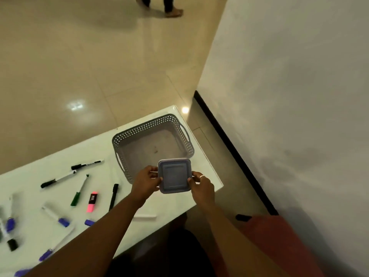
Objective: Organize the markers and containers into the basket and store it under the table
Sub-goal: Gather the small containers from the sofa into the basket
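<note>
**Square box held in both hands over the near edge of the basket**

No writing can be read anywhere; the dark band on the pink highlighter (92, 198) carries print, but it is too blurred to make out.

Both forearms reach forward from the bottom of the view. The left hand (145, 181) grips the left side of a small square box (174, 175), fingers curled round its edge. The right hand (201, 184) grips the right side the same way, thumb on top, with a ring on one finger. The box is grey-blue plastic with rounded corners and a raised square panel on its lid, and it is held level, overlapping the near rim of the basket (139, 127).

The basket is grey plastic, rectangular with rounded corners, its walls pierced in a lattice pattern, with a slot handle at each short end. It sits at the far right corner of the white, glossy table (95, 144), and its floor is bare apart from a small dark speck.

To the left, markers lie scattered on the table: a black-capped marker (87, 164), another black-capped one (58, 179), a green marker (79, 190), a slim black pen (113, 196), and several blue-capped markers (56, 214) near the left edge.
</note>
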